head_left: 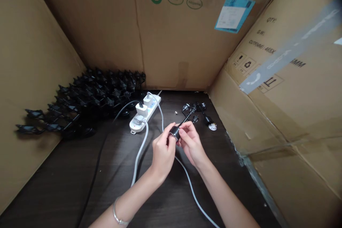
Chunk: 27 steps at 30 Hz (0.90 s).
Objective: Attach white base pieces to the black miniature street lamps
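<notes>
Between left hand (163,153) and right hand (191,143), a black plug (174,132) sits; clenched in both grips

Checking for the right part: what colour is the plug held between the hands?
The plug is black, best seen in the head view.

Cardboard panels (171,35) wall the back and both sides of the table (53,185). A heap of plugs (98,94) lies left, against the back panel. A power strip (143,114) stands right of it, two adapters (141,109) inserted. Loose plug parts (193,108) lie further right, behind a plug (175,132) held between the left hand (162,153) and right hand (191,144).
</notes>
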Each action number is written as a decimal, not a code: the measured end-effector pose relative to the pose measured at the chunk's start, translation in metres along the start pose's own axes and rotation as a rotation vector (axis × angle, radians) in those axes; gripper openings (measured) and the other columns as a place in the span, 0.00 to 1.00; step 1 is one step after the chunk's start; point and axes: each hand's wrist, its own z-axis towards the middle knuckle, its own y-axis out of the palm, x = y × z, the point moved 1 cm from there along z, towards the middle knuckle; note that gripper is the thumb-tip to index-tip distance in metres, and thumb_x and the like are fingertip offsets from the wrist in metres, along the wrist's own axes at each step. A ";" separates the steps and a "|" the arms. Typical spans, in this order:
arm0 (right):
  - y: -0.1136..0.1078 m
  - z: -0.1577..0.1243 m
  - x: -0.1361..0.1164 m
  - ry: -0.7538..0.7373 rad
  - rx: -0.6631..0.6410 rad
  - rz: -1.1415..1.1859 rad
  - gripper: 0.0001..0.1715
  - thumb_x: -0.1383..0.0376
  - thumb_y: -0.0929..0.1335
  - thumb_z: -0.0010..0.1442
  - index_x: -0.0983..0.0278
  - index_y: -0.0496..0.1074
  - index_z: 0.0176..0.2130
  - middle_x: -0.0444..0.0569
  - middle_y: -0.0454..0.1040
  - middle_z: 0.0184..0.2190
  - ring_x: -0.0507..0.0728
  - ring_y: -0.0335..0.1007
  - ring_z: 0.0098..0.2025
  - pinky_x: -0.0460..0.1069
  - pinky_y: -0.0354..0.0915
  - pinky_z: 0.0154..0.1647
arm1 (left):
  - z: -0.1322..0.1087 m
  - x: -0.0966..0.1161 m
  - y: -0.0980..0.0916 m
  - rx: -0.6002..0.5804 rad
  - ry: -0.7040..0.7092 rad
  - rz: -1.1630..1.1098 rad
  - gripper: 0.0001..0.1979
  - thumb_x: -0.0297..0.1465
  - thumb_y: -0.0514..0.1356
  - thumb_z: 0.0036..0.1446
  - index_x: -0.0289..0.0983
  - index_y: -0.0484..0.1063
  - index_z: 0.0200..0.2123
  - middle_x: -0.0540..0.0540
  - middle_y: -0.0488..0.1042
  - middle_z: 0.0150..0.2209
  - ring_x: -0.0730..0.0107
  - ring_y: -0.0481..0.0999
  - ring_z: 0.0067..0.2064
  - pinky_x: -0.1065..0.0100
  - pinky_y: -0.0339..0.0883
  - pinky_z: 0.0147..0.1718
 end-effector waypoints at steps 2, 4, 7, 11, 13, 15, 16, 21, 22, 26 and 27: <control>0.000 0.000 0.000 -0.009 -0.001 0.001 0.12 0.62 0.71 0.53 0.61 0.64 0.33 0.39 0.65 0.30 0.44 0.61 0.22 0.40 0.58 0.21 | 0.000 0.001 0.000 -0.005 0.018 0.000 0.19 0.24 0.48 0.59 0.36 0.67 0.52 0.45 0.75 0.47 0.69 0.76 0.42 0.69 0.70 0.41; 0.000 0.000 -0.002 -0.009 -0.001 0.002 0.11 0.62 0.71 0.53 0.61 0.65 0.33 0.39 0.66 0.30 0.44 0.61 0.22 0.40 0.59 0.21 | 0.000 0.002 -0.001 -0.019 0.064 0.026 0.19 0.25 0.48 0.60 0.36 0.66 0.53 0.44 0.74 0.48 0.69 0.76 0.43 0.69 0.70 0.41; -0.001 0.000 -0.004 0.010 -0.002 0.009 0.11 0.62 0.71 0.52 0.61 0.64 0.33 0.40 0.68 0.32 0.45 0.62 0.23 0.41 0.59 0.22 | 0.002 0.002 -0.002 -0.046 0.111 0.095 0.21 0.26 0.48 0.61 0.35 0.61 0.57 0.42 0.73 0.50 0.67 0.76 0.44 0.67 0.69 0.42; -0.002 0.001 -0.007 0.050 0.004 0.032 0.12 0.62 0.71 0.53 0.61 0.64 0.33 0.42 0.70 0.36 0.46 0.64 0.24 0.42 0.61 0.23 | 0.002 0.003 -0.003 -0.068 0.077 0.180 0.22 0.29 0.47 0.62 0.35 0.58 0.59 0.41 0.74 0.49 0.64 0.76 0.44 0.64 0.68 0.42; -0.003 0.002 -0.007 0.064 0.010 0.053 0.12 0.62 0.71 0.52 0.61 0.64 0.33 0.42 0.71 0.37 0.47 0.65 0.26 0.42 0.61 0.24 | 0.002 0.003 -0.003 -0.057 0.047 0.170 0.21 0.30 0.48 0.62 0.36 0.59 0.58 0.42 0.74 0.48 0.64 0.76 0.43 0.65 0.68 0.41; -0.004 0.002 -0.007 0.071 0.013 0.073 0.12 0.63 0.72 0.52 0.61 0.64 0.33 0.43 0.71 0.37 0.47 0.65 0.26 0.42 0.62 0.24 | 0.003 0.004 -0.003 -0.037 0.026 0.126 0.20 0.30 0.48 0.62 0.36 0.62 0.57 0.42 0.74 0.49 0.65 0.76 0.44 0.66 0.68 0.42; -0.004 0.003 -0.007 0.075 0.012 0.080 0.12 0.63 0.72 0.52 0.61 0.64 0.33 0.43 0.71 0.37 0.47 0.65 0.26 0.42 0.61 0.24 | 0.003 0.005 -0.003 -0.028 0.020 0.098 0.19 0.31 0.48 0.62 0.36 0.63 0.56 0.42 0.73 0.50 0.66 0.75 0.45 0.66 0.68 0.42; -0.006 0.005 -0.007 0.077 0.005 0.092 0.12 0.63 0.71 0.53 0.61 0.64 0.34 0.43 0.72 0.36 0.47 0.66 0.27 0.42 0.60 0.25 | 0.002 0.007 -0.003 -0.019 -0.001 0.023 0.20 0.31 0.49 0.62 0.35 0.61 0.58 0.42 0.75 0.47 0.68 0.76 0.43 0.68 0.69 0.41; -0.006 0.005 -0.007 0.074 0.006 0.091 0.11 0.63 0.71 0.54 0.61 0.64 0.34 0.43 0.72 0.37 0.47 0.66 0.28 0.42 0.60 0.25 | 0.001 0.008 -0.003 -0.026 0.009 0.028 0.21 0.30 0.49 0.62 0.35 0.60 0.58 0.42 0.75 0.48 0.68 0.76 0.44 0.68 0.68 0.42; -0.005 0.004 -0.007 0.060 0.009 0.069 0.11 0.63 0.71 0.53 0.61 0.64 0.34 0.43 0.72 0.37 0.46 0.65 0.26 0.42 0.60 0.24 | 0.001 0.006 -0.002 -0.043 0.071 0.055 0.22 0.29 0.48 0.63 0.33 0.58 0.60 0.39 0.72 0.51 0.67 0.73 0.48 0.67 0.67 0.45; -0.005 0.003 -0.007 0.056 0.007 0.060 0.11 0.63 0.71 0.53 0.61 0.64 0.34 0.43 0.72 0.37 0.46 0.65 0.26 0.42 0.60 0.24 | 0.001 0.005 -0.002 -0.046 0.077 0.063 0.23 0.29 0.47 0.63 0.33 0.56 0.61 0.39 0.72 0.50 0.67 0.74 0.48 0.67 0.67 0.44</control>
